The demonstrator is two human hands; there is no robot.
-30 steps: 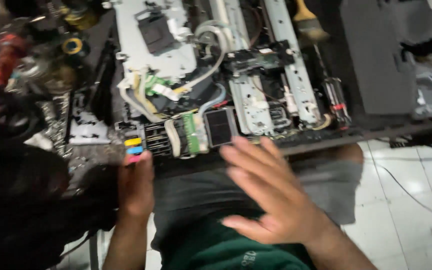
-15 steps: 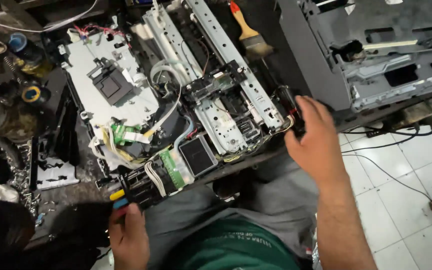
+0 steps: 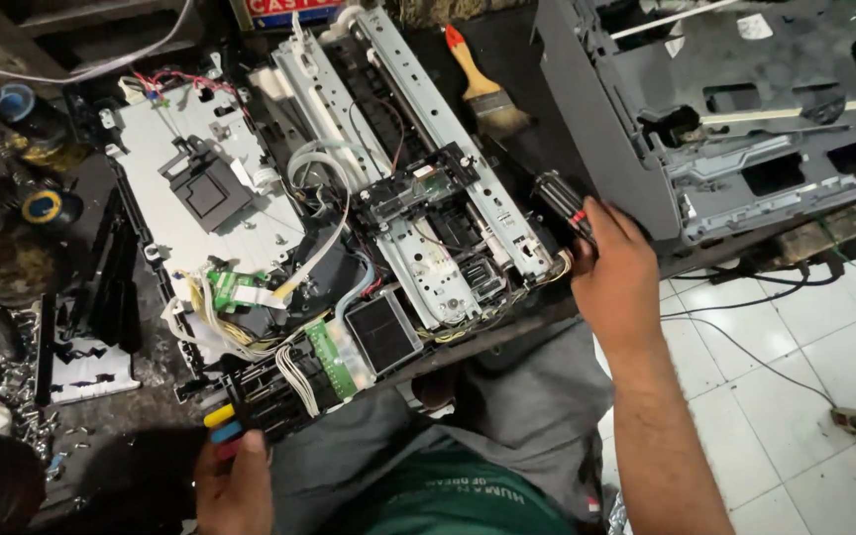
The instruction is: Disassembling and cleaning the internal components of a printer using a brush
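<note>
The opened printer chassis lies on the dark workbench, its long metal rails running from the near right corner toward the far left. The right hand is clenched around the black, red-marked handle of a screwdriver at the right end. The left hand grips the near corner by the coloured ink cartridges.

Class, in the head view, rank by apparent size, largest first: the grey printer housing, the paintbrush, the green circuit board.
1. Grey printer housing
2. Paintbrush
3. Green circuit board, though it looks close to the brush, so that order is unsure.
</note>
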